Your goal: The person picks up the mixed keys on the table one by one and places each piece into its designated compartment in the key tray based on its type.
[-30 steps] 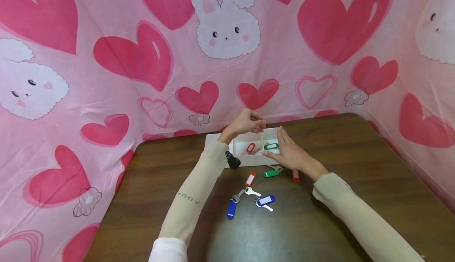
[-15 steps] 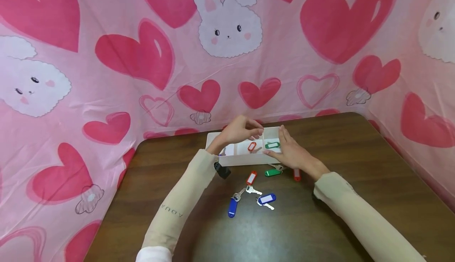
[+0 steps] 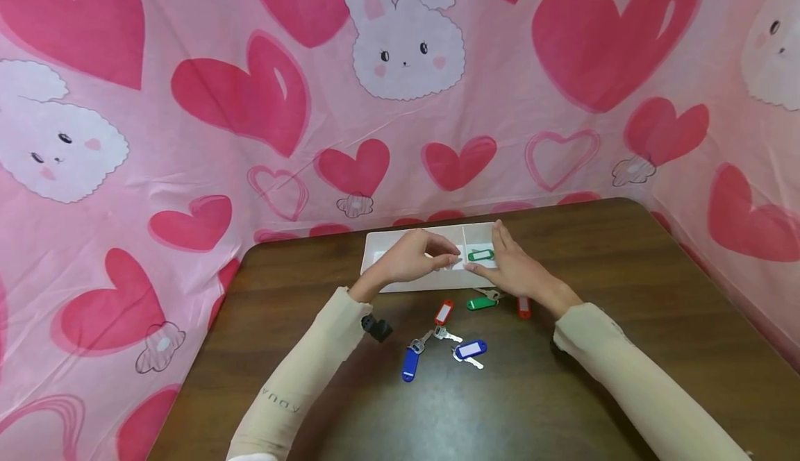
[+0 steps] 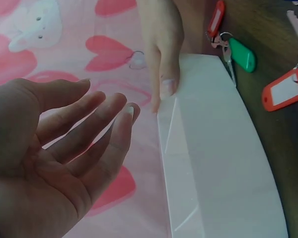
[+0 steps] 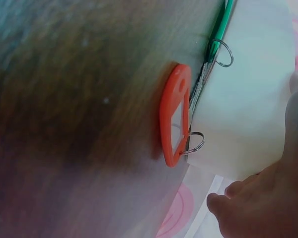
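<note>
A white divided box [image 3: 425, 280] lies across the far side of the table. My left hand [image 3: 409, 256] hovers over its left and middle compartments, fingers loosely bent, and hides much of what lies inside. In the left wrist view nothing shows between the left fingers [image 4: 109, 106]. With my right hand [image 3: 519, 270] I hold the box's right end, the thumb over the near rim and the fingers stretched along the end wall. A green-tagged key [image 3: 480, 255] sits in the right compartment. Right by the front wall lie a green key tag [image 3: 481, 303] and a red key tag [image 5: 175, 119].
Nearer on the brown table [image 3: 437, 419] lie a red-tagged key [image 3: 444, 312] and two blue-tagged keys, one at the left [image 3: 410, 365], the other at the right [image 3: 471, 349]. A pink heart-patterned curtain [image 3: 400, 121] hangs just behind the table.
My left hand has come down and toward me, slightly left, from above the box's back wall to over its middle, covering the red tag inside. The right hand stays in place.
</note>
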Demonstrator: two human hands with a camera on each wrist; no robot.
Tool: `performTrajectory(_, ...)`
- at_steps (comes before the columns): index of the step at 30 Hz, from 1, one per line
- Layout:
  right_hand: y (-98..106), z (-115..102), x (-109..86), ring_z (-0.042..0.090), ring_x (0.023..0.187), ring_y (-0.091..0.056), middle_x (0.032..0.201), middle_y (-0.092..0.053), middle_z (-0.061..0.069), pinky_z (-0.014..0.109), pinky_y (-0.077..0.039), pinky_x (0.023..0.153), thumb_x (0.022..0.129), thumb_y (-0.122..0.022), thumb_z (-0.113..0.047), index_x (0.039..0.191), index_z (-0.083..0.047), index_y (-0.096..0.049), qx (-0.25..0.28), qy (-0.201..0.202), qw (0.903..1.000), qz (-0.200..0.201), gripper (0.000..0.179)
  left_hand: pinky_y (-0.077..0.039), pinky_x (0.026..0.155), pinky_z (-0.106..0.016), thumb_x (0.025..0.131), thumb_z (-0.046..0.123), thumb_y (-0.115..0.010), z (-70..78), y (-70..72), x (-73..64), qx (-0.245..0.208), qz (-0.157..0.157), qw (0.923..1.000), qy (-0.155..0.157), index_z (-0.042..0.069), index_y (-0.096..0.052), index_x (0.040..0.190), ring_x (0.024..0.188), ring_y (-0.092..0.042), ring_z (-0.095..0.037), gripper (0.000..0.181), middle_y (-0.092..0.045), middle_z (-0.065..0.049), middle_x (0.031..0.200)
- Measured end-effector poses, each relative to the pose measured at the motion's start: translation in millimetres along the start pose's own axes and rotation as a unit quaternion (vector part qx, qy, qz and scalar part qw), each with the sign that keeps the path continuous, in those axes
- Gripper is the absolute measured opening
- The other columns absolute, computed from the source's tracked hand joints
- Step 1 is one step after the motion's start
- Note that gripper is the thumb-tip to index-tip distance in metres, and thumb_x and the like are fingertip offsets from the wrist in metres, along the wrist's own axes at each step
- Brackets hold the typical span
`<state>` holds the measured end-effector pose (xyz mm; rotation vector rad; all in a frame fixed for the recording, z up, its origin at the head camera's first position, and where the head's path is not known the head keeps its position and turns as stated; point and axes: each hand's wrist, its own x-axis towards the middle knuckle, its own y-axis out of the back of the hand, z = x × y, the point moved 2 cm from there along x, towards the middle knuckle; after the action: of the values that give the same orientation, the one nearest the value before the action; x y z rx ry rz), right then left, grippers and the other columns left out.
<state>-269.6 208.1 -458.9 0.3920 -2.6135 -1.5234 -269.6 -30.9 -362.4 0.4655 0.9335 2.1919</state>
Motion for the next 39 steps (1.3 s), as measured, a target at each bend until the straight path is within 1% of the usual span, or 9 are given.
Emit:
performTrajectory(5,0,1,-0.3,0.046,0.164,0.001,0.176,0.014,0.02,0.065,-0.022,0.127,0.092,-0.051,-0.082,0.166,0.0,0.009,-0.005,-0.004,1.0,-0.004,0.125,-0.059,0.084,-0.019,0.101,0.02,-0.071,2.0,-5.5,-12.9,0.025,-0.003,0.9997,-0.005,0.012,-0.079,0.121,0.099,-0.074,-0.013,0.023,-0.081,-0.003,0.113)
performTrajectory(7,0,1,-0.8,0.046,0.164,0.001,0.176,0.015,0.02,0.065,-0.021,0.127,0.093,-0.051,-0.082,0.166,0.001,0.009,-0.005,-0.003,1.0,-0.005,0.126,-0.06,0.085,-0.02,0.101,0.021,-0.071,2.6,-7.7,-17.7,0.03,-0.009,0.9995,0.001,0.012,-0.079,0.123,0.1,-0.074,-0.013,0.025,-0.081,-0.002,0.113)
performTrajectory(11,2,2,-1.1,0.045,0.164,0.001,0.176,0.015,0.02,0.063,-0.021,0.129,0.091,-0.049,-0.085,0.166,0.002,0.008,-0.001,-0.002,1.0,0.001,0.128,-0.062,0.09,-0.024,0.102,0.023,-0.07,3.4,-11.2,-26.3,0.034,-0.017,0.9991,0.018,0.013,-0.077,0.127,0.102,-0.074,-0.01,0.028,-0.081,0.0,0.115)
performTrajectory(15,4,3,-0.7,0.045,0.165,0.001,0.176,0.015,0.02,0.063,-0.02,0.129,0.09,-0.047,-0.086,0.166,0.002,0.007,-0.002,0.002,1.0,0.002,0.128,-0.063,0.096,-0.031,0.101,0.021,-0.07,2.8,-14.0,-36.0,0.043,-0.022,0.9987,0.018,0.011,-0.076,0.127,0.105,-0.075,-0.012,0.029,-0.081,-0.002,0.116)
performTrajectory(18,4,3,-1.3,0.045,0.164,0.002,0.176,0.015,0.02,0.062,-0.02,0.129,0.091,-0.048,-0.085,0.166,0.002,0.007,-0.003,0.002,1.0,-0.001,0.128,-0.063,0.096,-0.034,0.101,0.019,-0.071,1.1,-16.0,-44.9,0.049,-0.025,0.9984,0.016,0.009,-0.075,0.128,0.105,-0.075,-0.013,0.029,-0.08,-0.003,0.116)
performTrajectory(22,2,2,-1.5,0.045,0.165,0.0,0.177,0.012,0.021,0.062,-0.021,0.129,0.092,-0.051,-0.082,0.166,0.001,0.006,-0.003,-0.001,1.0,0.0,0.126,-0.062,0.094,-0.029,0.101,0.02,-0.072,-2.8,-19.0,-58.9,0.05,-0.026,0.9981,0.025,0.011,-0.075,0.129,0.104,-0.074,-0.01,0.029,-0.079,-0.001,0.118)
performTrajectory(27,0,0,-0.4,0.045,0.165,0.0,0.177,0.008,0.021,0.063,-0.023,0.128,0.092,-0.053,-0.081,0.167,0.0,0.005,-0.005,-0.004,1.0,0.001,0.124,-0.062,0.092,-0.026,0.101,0.02,-0.072,-7.1,-24.1,-73.8,0.043,-0.031,0.9981,0.032,0.01,-0.074,0.129,0.104,-0.076,-0.012,0.03,-0.078,-0.007,0.124)
performTrajectory(32,-1,1,-0.5,0.044,0.165,0.0,0.177,0.007,0.021,0.062,-0.023,0.128,0.091,-0.051,-0.084,0.167,-0.001,0.006,-0.004,-0.005,1.0,0.002,0.126,-0.062,0.091,-0.026,0.1,0.02,-0.072,-11.5,-28.5,-82.3,0.049,-0.03,0.998,0.029,0.006,-0.074,0.129,0.107,-0.075,-0.016,0.032,-0.078,-0.01,0.123)
performTrajectory(39,0,2,0.7,0.046,0.164,0.0,0.177,0.011,0.021,0.064,-0.021,0.128,0.089,-0.048,-0.087,0.167,-0.001,0.008,0.001,-0.006,1.0,-0.002,0.129,-0.061,0.087,-0.023,0.101,0.022,-0.072,-14.9,-39.2,-91.8,0.07,-0.037,0.9958,0.046,0.006,-0.072,0.132,0.103,-0.074,-0.016,0.035,-0.076,-0.007,0.127)
